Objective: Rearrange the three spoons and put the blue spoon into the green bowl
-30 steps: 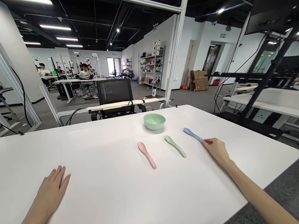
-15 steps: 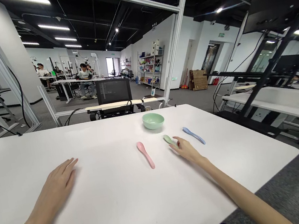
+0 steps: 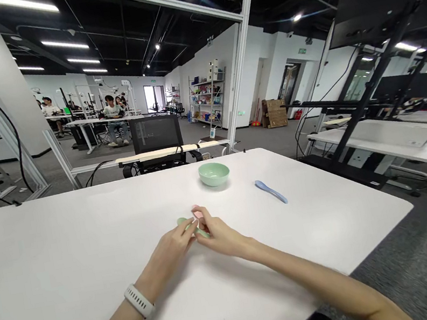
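Note:
My left hand (image 3: 173, 245) and my right hand (image 3: 222, 236) meet above the middle of the table. Between them is a green spoon (image 3: 181, 221), its bowl pointing left and its handle running under the fingers toward my right thumb. Fingers of both hands are closed on this spoon. Behind my right fingers shows the bowl of a pink spoon (image 3: 197, 213); my right hand hides the rest of it. A blue spoon (image 3: 271, 192) lies apart to the right. Farther back stands a green bowl (image 3: 215, 174).
The white table (image 3: 68, 250) has its right edge beyond the blue spoon. A black mesh chair (image 3: 156, 134) and a metal frame (image 3: 240, 73) stand past the far edge. Other people sit at desks in the background.
My right hand has picked up the green spoon and carried it left, over the pink spoon. My left hand has come in from the left and closed on the green spoon.

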Motion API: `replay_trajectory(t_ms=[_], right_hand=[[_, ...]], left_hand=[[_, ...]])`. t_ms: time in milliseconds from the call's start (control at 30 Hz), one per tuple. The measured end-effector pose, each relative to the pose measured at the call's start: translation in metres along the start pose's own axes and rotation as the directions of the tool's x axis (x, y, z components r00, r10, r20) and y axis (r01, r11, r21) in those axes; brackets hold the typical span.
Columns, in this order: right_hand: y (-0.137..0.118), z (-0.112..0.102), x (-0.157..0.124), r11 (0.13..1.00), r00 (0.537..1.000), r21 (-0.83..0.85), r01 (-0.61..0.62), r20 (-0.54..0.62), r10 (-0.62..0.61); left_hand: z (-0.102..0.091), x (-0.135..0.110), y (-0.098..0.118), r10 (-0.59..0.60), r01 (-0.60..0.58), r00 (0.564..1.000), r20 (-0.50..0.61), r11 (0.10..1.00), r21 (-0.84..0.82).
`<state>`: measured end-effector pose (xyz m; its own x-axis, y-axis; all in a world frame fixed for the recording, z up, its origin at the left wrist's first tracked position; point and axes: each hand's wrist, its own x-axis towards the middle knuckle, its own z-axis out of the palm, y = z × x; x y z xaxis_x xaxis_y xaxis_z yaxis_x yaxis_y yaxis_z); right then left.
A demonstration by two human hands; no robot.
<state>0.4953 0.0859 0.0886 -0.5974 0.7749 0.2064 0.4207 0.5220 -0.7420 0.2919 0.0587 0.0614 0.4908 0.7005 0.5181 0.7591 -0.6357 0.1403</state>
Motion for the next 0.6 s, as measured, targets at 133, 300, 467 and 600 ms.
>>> replay_trajectory(t_ms=[133, 300, 467, 600], right_hand=[[0.001, -0.007, 0.010, 1.000, 1.000, 0.010, -0.018, 0.017, 0.017], [0.022, -0.015, 0.018, 0.972, 0.991, -0.199, -0.125, -0.080, 0.111], [0.043, -0.004, 0.022, 0.958, 0.991, -0.262, -0.119, -0.095, 0.097], [0.060, -0.023, 0.018, 0.954, 0.970, -0.234, -0.185, -0.196, 0.141]], left_hand=[[0.005, -0.006, -0.015, -0.047, 0.047, 0.999, -0.026, 0.999, 0.020], [0.002, -0.006, -0.024, -0.105, 0.107, 0.994, -0.038, 0.994, 0.031], [0.013, 0.015, -0.011, -0.113, 0.113, 0.993, -0.011, 0.994, 0.006], [0.025, 0.034, 0.000, -0.119, 0.119, 0.993, 0.014, 0.992, -0.032]])
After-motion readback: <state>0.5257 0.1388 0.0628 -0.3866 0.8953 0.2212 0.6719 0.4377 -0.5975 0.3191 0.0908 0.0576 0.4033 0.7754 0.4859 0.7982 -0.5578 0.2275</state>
